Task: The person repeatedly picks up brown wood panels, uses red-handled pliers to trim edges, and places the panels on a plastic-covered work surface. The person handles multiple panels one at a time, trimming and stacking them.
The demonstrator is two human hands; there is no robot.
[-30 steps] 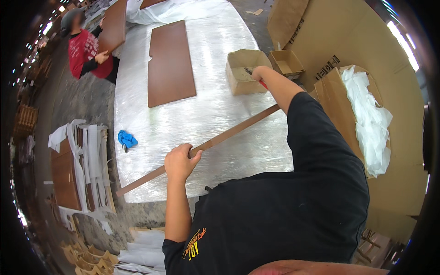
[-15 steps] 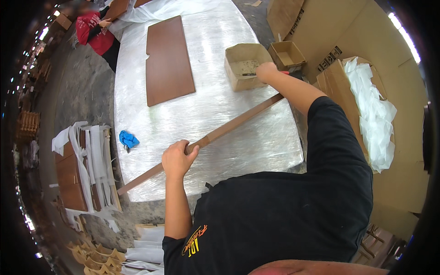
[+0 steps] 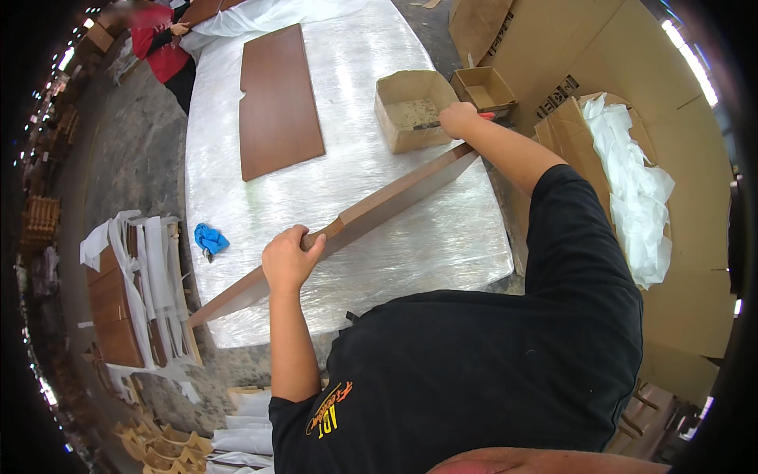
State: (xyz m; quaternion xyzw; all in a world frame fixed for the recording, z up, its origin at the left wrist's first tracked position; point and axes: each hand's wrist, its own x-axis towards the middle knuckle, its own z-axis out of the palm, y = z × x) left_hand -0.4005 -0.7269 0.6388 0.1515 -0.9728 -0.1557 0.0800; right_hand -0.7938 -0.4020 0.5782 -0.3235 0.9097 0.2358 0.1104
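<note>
A long brown wooden panel (image 3: 395,207) stands on its edge, slanting across the plastic-wrapped table (image 3: 347,103). My left hand (image 3: 289,257) grips its upper edge near a shallow notch, with the thumb over the top. My right hand (image 3: 459,121) is closed around a slim tool with a red end (image 3: 487,116); the tool's dark tip points left, and its exact kind cannot be made out. That hand is by the right side of an open cardboard box (image 3: 399,141) with small dark bits in it, just above the panel's far right end.
Another notched brown panel (image 3: 280,103) lies flat on the table. A blue cloth (image 3: 210,238) is near the left edge. A smaller carton (image 3: 483,87) and a box of white wrapping (image 3: 628,189) stand right. A co-worker in red (image 3: 162,47) handles a panel far left. Stacked panels (image 3: 118,308) stand left.
The panel has tilted, so more of its broad face shows below the upper edge. My left hand still grips it. The tool stays in my right hand, and the whole view has shifted slightly.
</note>
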